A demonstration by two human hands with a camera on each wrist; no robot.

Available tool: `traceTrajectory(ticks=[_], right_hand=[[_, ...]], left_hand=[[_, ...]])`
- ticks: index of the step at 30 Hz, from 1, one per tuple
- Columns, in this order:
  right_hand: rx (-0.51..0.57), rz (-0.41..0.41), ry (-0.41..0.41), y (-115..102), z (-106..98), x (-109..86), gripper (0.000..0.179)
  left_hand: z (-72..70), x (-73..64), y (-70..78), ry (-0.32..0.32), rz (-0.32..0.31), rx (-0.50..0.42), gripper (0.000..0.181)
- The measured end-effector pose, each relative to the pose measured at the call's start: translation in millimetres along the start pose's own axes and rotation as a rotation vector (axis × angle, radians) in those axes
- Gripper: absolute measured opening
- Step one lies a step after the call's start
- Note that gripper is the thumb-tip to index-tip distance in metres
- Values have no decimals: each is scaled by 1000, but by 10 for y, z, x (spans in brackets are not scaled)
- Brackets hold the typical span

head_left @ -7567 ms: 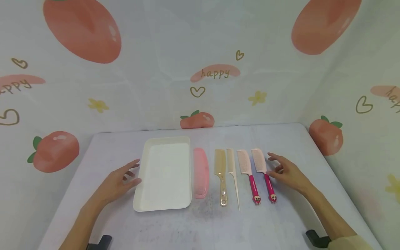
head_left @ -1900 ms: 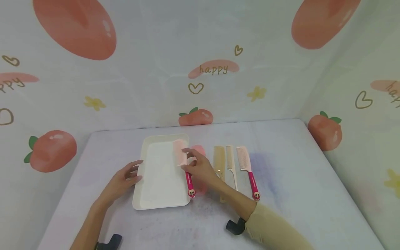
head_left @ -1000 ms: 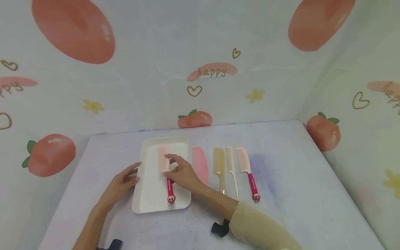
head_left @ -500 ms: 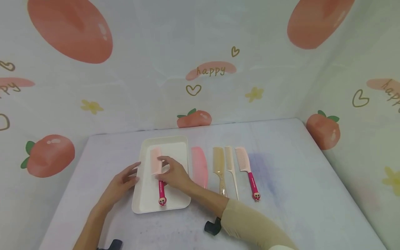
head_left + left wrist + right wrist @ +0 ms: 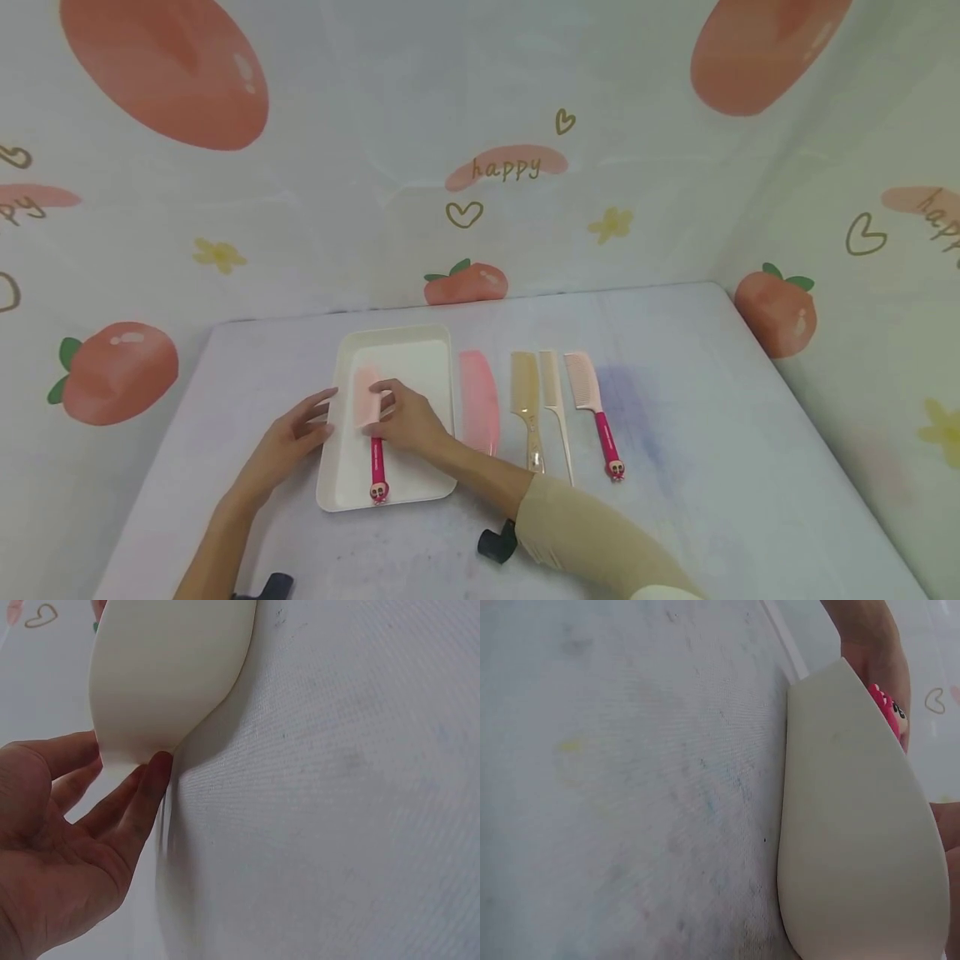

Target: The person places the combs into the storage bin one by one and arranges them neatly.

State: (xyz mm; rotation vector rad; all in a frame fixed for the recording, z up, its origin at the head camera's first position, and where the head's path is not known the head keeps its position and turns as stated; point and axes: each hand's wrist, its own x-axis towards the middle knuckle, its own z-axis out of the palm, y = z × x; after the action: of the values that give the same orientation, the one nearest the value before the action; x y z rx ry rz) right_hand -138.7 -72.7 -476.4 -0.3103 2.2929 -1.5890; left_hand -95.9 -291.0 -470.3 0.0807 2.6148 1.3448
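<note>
A comb with a pale pink toothed head and a magenta handle (image 5: 377, 467) is at the left side of the white tray (image 5: 412, 358), its handle end toward me. My right hand (image 5: 408, 421) pinches it between thumb and fingers near where head and handle join. In the right wrist view the handle's cartoon-face end (image 5: 891, 714) shows above the tray wall (image 5: 855, 810); the right hand is mostly hidden there. My left hand (image 5: 292, 433) touches the tray's left rim with its fingertips, fingers loosely bent. In the left wrist view those fingertips (image 5: 156, 771) rest against the tray's outer wall.
Right of the tray lie a pink handleless comb (image 5: 480, 400), partly behind the right arm, a golden comb (image 5: 527, 383), a cream rat-tail comb (image 5: 552, 382) and a second magenta-handled comb (image 5: 609, 446). A printed cloth backdrop (image 5: 337, 208) stands behind the table.
The magenta-handled comb, first at the right end of the row, has been carried by my right hand into the tray and moved farther left inside it. The left hand stays on the rim.
</note>
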Motion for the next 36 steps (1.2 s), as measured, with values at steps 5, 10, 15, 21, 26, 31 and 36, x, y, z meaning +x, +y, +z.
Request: traceTrajectory(ticks=[5,10,15,21,26,31,36], right_hand=[[-14,-14,5,-2,52,50,54],[-81,-9,16,-66,50,69,52],[-88,25,30,-96,56,105,50],[-149,5,23,-67,86,135,48],[-214,-32,12,-78,110,134,53],[-292,-26,39,-80,120,123,61],[-312,-19,36,-77,118,122,61]], left_hand=[[-15,20,20,-6,16,-2,63],[-25,35,42,-18,16,-3,63],[-26,50,40,-23,9,1,64],[-20,66,5,-34,-15,-15,63],[-31,47,-21,-31,-13,-6,62],[-28,48,-21,-30,-5,-14,61],[-12,41,-37,-24,-15,-23,62]])
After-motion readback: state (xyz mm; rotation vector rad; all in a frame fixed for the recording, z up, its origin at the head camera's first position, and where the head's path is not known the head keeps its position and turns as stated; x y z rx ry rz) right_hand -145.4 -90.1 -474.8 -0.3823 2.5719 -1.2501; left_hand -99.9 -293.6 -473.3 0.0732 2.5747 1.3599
